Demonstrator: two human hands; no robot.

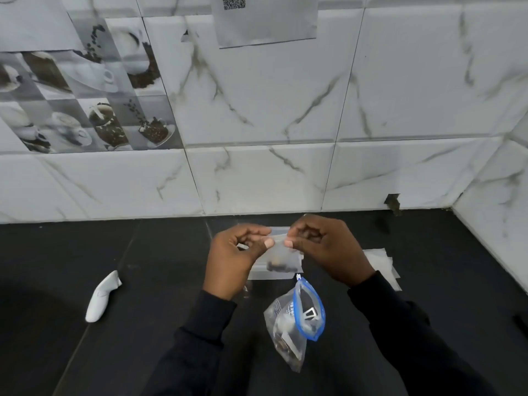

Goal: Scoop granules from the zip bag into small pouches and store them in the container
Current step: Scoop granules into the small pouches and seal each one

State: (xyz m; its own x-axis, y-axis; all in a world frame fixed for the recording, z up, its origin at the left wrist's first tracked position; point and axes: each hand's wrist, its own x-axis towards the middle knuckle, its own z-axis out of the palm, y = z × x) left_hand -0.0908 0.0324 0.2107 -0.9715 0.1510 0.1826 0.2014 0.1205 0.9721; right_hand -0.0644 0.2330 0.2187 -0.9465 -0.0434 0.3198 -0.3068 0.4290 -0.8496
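We hold a small clear pouch (281,254) up off the dark tabletop (160,295), between both hands, most likely so the dark granules (281,266) settle to its bottom and stay clear of the mouth while we close it. Our left hand (233,261) pinches the left end of the pouch's top edge, thumb in front and fingers (251,232) curled behind; our right hand (328,250) pinches the right end the same way, its fingers (307,234) folded over the top. Both sets of fingers are narrow and pressed on the pouch, the thumb tips close together but not touching. The granules hang just below the thumbs, between the two hands.

The zip bag (295,318) with the blue closure lies on the tabletop below our right fingers, near the wrist, its mouth gaping, we judge so that it stays ready for another scoop. What looks like a scoop sits inside it, though we cannot be sure. Flat empty pouches (380,260) lie behind the right hand, close enough to pick up next. A white object (103,297) lies well apart to the left of our left fingers. We see no container.
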